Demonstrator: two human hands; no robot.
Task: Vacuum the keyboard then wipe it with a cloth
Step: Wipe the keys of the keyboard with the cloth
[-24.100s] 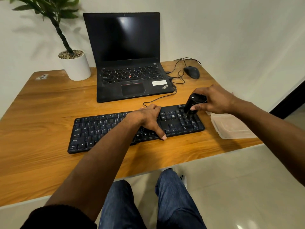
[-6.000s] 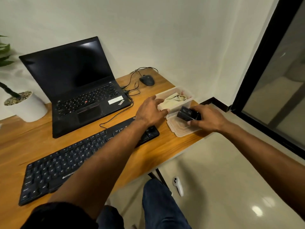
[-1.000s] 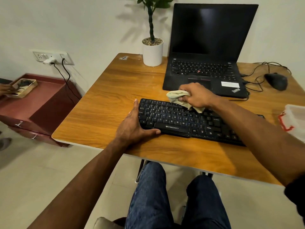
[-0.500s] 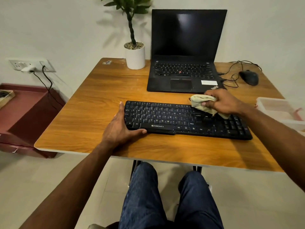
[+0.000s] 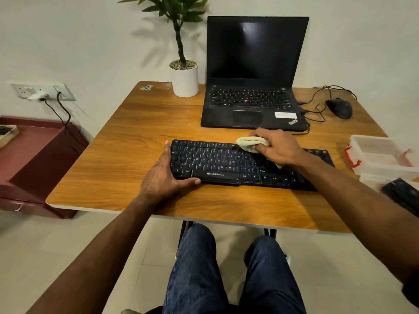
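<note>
**A:** Where are you in the job?

**B:** I'd say I'm in the wiping half. My right hand (image 5: 275, 147) is bunched round a crumpled pale beige cloth (image 5: 249, 142), pressing it onto the upper key rows a little right of the middle of the flat black plastic keyboard (image 5: 229, 165). That keyboard lies across the centre of the frame on the brown wood-grain table (image 5: 127, 150), just in front of the open black laptop (image 5: 251, 87).

**A:** And the other hand?

**B:** My left hand (image 5: 165, 175) rests at the keyboard's left end, fingers straight along the side edge, thumb stretched along the front edge. It steadies, it doesn't grip. The two hands are well apart.

**A:** The vacuuming?

**B:** No vacuum in either hand. A dark object (image 5: 401, 191) lies at the right edge of the frame beside the clear plastic box (image 5: 383, 159); I can't tell what it is. I judge that step finished.

**A:** What's left?

**B:** Probably the rest of the keys. From here I can't tell which are already clean.
</note>
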